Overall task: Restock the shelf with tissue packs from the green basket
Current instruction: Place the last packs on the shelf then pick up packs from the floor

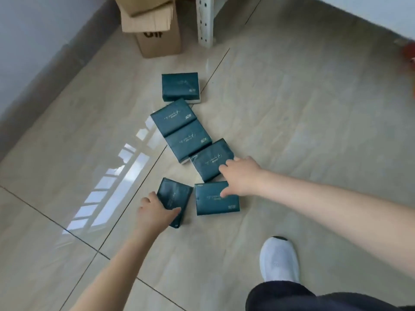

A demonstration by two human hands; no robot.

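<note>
Several dark green tissue packs lie on the tiled floor in a loose line. My left hand (155,212) grips the nearest left pack (174,196), thumb on top and fingers at its far edge. My right hand (241,176) reaches across with fingers spread, fingertips touching both the angled pack (210,161) and the flat pack (216,199) below it, holding neither. Farther away lie two packs side by side (179,129) and a single pack (180,87). No green basket is in view.
A white metal shelf post (204,21) stands at the top. An open cardboard box (155,25) sits left of it by the grey wall. My white shoe (279,260) is planted at the lower right. A blurred red-orange thing (408,52) shows at the right edge.
</note>
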